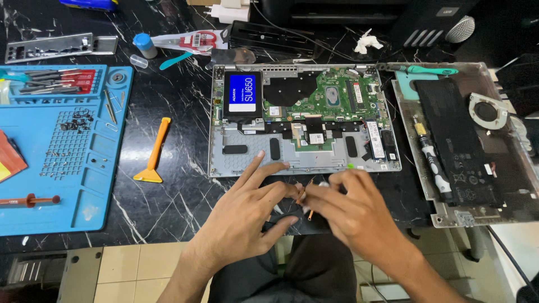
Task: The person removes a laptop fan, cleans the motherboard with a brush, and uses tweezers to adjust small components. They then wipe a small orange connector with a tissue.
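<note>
Small copper-coloured part (306,196), pinched between left hand (247,216) and right hand (351,210), out of opened laptop (303,120) at 12 o'clock; refitting left.

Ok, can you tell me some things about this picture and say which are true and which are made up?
1. Both hands, left hand and right hand, meet over a small dark part. True.
2. The orange plastic tool lies inside the open laptop. False: it lies on the black table, left of the laptop.
3. A blue mat holds tiny screws. True.
4. The green-handled screwdriver is in the right hand. False: it lies on the removed cover.
</note>
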